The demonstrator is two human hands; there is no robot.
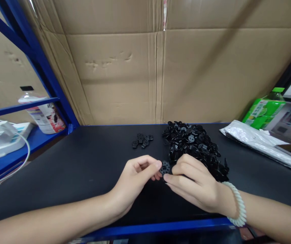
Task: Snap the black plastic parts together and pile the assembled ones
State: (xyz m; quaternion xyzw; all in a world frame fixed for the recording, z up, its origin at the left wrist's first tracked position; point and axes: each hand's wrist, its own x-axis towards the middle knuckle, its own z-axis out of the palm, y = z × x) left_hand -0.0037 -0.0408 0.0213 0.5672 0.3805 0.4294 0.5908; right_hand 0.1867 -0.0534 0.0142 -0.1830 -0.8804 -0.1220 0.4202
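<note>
Between my two hands is a small round black plastic part (165, 167) with several holes in its face. My left hand (142, 173) pinches its left edge between thumb and fingers. On the other side, my right hand (193, 179) has its fingers closed at the part's right and lower edge; its fingertips partly cover that edge. Just behind my right hand rises a large heap of loose black plastic pieces (191, 138). A small cluster of similar round black parts (142, 140) lies farther back, beyond my left hand.
The black tabletop (84, 169) has a blue front edge. Cardboard (115, 78) walls off the back. At left, a blue shelf holds a bottle (46, 115) and a power strip (5, 139) with a white cable. A silvery plastic bag (262, 144) and a green package (263, 110) are at right.
</note>
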